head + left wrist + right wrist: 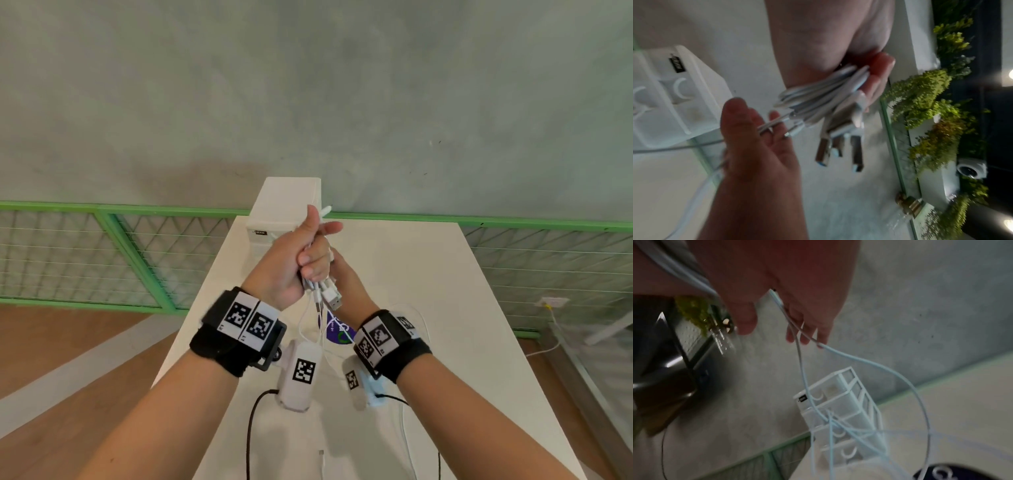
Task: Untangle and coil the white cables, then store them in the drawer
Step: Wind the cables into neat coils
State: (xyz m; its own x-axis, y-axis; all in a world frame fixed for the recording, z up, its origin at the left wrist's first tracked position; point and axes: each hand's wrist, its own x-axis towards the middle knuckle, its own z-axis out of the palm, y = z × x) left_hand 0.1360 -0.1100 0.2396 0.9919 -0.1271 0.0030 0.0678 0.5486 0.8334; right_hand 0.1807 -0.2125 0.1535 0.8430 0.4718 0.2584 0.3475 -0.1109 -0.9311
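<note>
The white cables are thin, light and limp, judged likely to sag, slide through a loose grip and re-knot if pulled hard; the metal plug ends are the only rigid parts and probably the soundest places to take hold when freeing one strand. The bundle is held raised above the middle of the tabletop, with loose lengths trailing down onto it toward the near edge. The left hand is clamped around the gathered cables, fingers curled tight, thumb upright, plugs hanging below the fist. The right hand sits just beneath and behind it; the wrist views show its fingers loosely bent, with one or two strands running between them, a light guiding hold rather than a firm grip. The white drawer unit stands at the far edge of the tabletop, drawers appearing closed. Untangling is judged unfinished; no coil is formed.
</note>
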